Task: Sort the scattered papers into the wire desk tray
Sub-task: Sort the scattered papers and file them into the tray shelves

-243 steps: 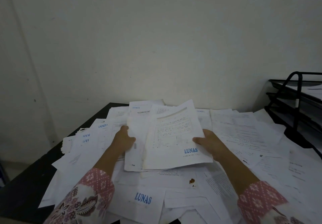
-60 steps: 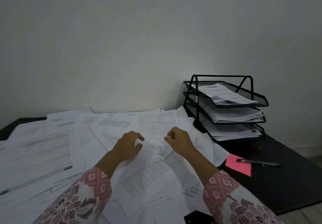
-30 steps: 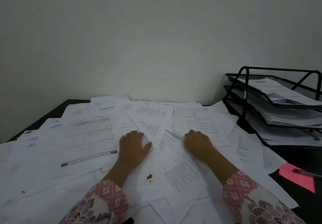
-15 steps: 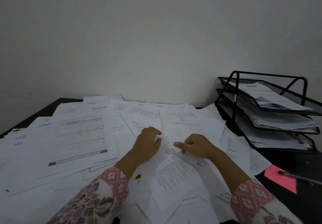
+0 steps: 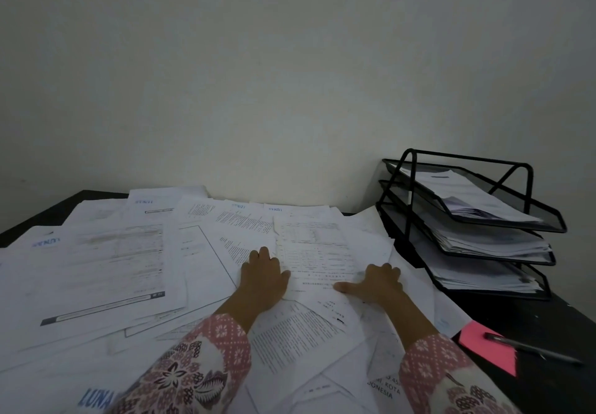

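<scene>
Both hands lie flat on the paper pile: left hand (image 5: 263, 276) with fingers spread and straight, right hand (image 5: 375, 281) pressing down, thumb stretched left, fingers slightly bent; neither grips anything. Between them lies a printed sheet (image 5: 314, 252), top of the scattered papers (image 5: 106, 265) covering most of the black desk (image 5: 548, 323). Sheets look thin, light, floppy, slick on each other; likely to slide or crease, so best pinched at opposite edges. Wire desk tray (image 5: 467, 220) stands far right, three black mesh tiers, each already holding stacked paper. Near right: pink sticky note (image 5: 483, 346), dark pen (image 5: 532, 350) resting partly on it.
</scene>
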